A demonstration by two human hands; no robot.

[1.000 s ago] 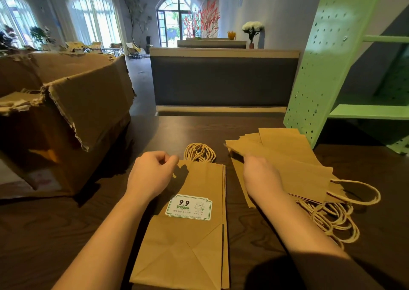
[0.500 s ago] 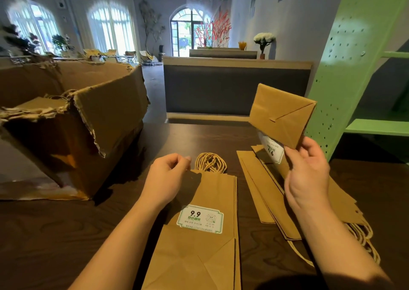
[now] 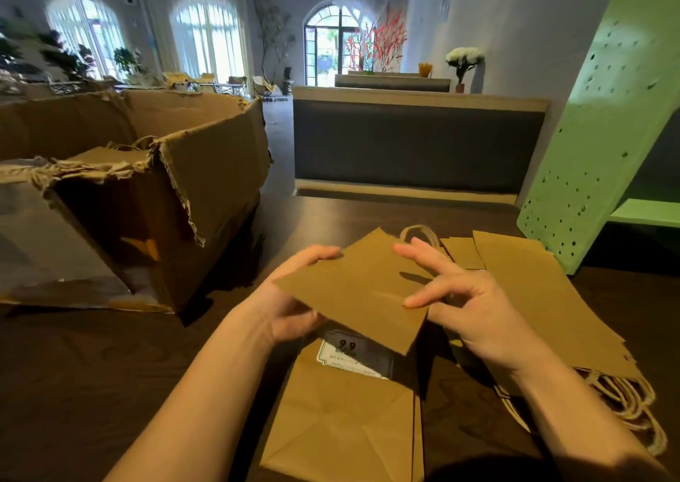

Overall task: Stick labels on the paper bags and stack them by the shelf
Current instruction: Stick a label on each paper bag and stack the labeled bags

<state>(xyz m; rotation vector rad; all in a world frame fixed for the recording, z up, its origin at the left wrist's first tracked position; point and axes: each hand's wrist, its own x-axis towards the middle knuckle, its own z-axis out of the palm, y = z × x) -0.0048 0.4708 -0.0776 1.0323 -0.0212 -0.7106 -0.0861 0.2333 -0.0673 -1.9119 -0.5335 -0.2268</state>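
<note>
— What lies nearest?
— One labelled bag (image 3: 342, 419), flat at the table's (image 3: 73, 389) near edge. Its single label (image 3: 344, 358) is half shaded by the held bag (image 3: 360, 290) just above it.

— Who has that one?
— Both hands. The left hand (image 3: 290, 305) grips its left edge. The right hand (image 3: 467, 305) pinches its right corner, forefinger stretched over the top. Half a second ago the right alone held it high near the shelf, and the left rested on the flat bag.

— And beyond?
— A stack (image 3: 544, 297) of bags on the right, count unclear, near the green shelf (image 3: 596, 157). One torn box (image 3: 206, 194) at the left edge holds more bags (image 3: 110, 156), number hidden.
</note>
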